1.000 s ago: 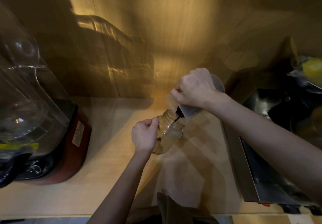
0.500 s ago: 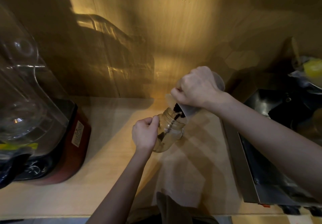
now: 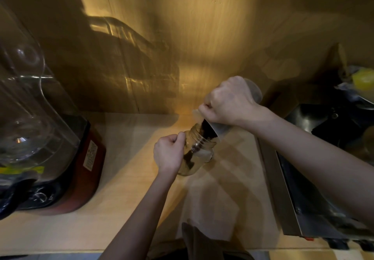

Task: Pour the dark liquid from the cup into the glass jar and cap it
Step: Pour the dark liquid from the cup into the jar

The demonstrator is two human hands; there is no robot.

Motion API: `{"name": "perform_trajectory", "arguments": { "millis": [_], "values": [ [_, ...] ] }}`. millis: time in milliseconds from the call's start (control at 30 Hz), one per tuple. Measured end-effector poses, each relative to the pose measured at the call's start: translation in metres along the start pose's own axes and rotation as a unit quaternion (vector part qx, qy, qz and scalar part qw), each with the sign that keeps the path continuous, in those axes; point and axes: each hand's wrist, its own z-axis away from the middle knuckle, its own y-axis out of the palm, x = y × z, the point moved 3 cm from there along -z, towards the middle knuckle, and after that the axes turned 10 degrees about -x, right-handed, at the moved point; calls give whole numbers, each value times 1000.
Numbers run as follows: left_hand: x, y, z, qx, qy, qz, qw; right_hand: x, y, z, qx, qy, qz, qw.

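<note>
A pale wooden counter (image 3: 125,215) carries a red-based blender with a clear plastic hood (image 3: 40,138) at its left edge. Near the back edge the right hand (image 3: 230,102) grips a translucent plastic cup (image 3: 220,130), tipped so dark liquid (image 3: 205,129) runs into the clear glass jar (image 3: 197,154), which the left hand (image 3: 169,154) clasps, tilted.
</note>
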Motion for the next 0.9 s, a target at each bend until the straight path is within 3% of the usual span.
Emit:
{"name": "perform_trajectory", "arguments": {
  "millis": [500,900],
  "values": [
    [-3,-1,-4,-16,-12,1,1000,-3,-5,-2,-5,-33,-14,999],
    [-6,-1,-5,-7,-17,36,999,-8,-5,-1,-97,-90,-17,991]
  ]
}}
